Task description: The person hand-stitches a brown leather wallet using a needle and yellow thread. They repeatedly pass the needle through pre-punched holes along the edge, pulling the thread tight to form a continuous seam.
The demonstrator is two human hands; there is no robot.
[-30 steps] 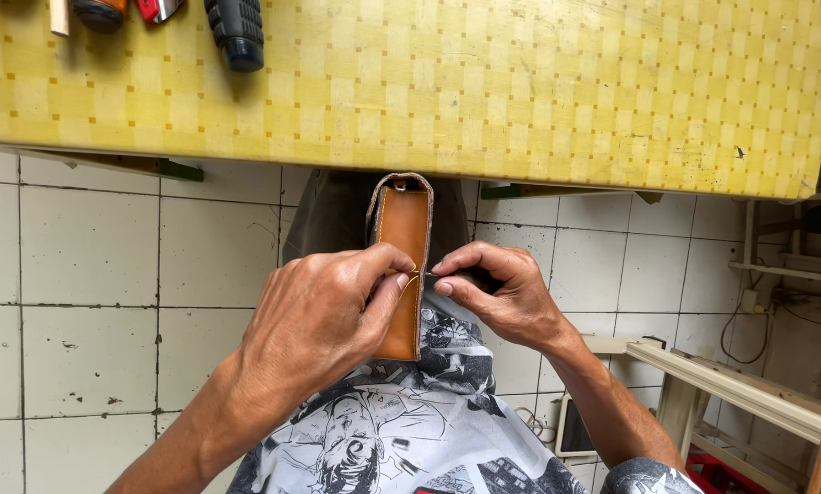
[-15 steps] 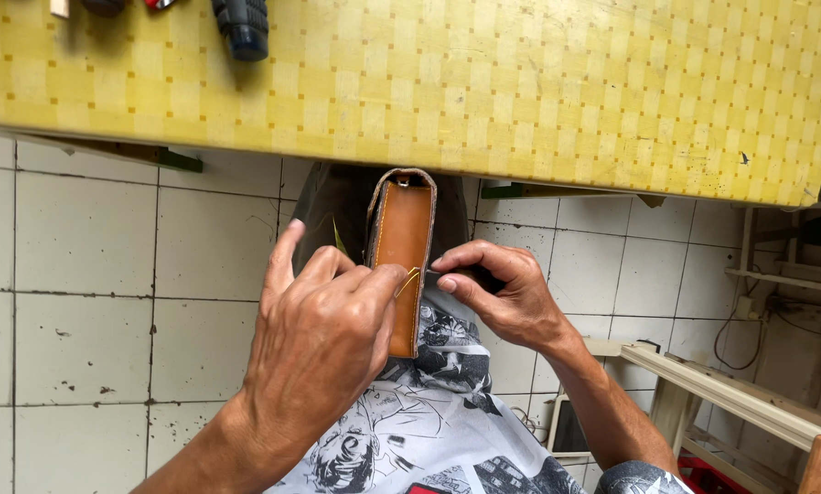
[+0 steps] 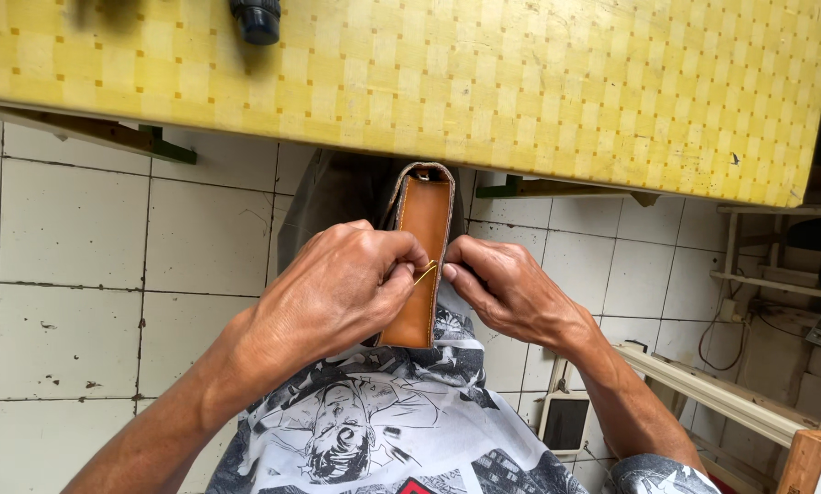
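Note:
A brown leather case (image 3: pixel 422 238) with stitched edges stands upright in my lap, between my two hands. My left hand (image 3: pixel 337 288) is curled against its left edge, fingertips pinching a thin yellow thread (image 3: pixel 426 271) that crosses the leather. My right hand (image 3: pixel 506 291) presses on the case's right edge, fingers closed on the leather beside the thread. The lower part of the case is hidden behind my left hand.
A yellow checked table top (image 3: pixel 520 82) spans the top of the view, with a dark tool handle (image 3: pixel 257 20) on its far edge. White floor tiles (image 3: pixel 72 256) lie below. Wooden slats (image 3: pixel 721 393) and a small dark screen (image 3: pixel 564 423) sit at the lower right.
My left hand's fingers, spread half a second ago, have closed again on the thread at the case's edge. The right hand stays on the case's right edge.

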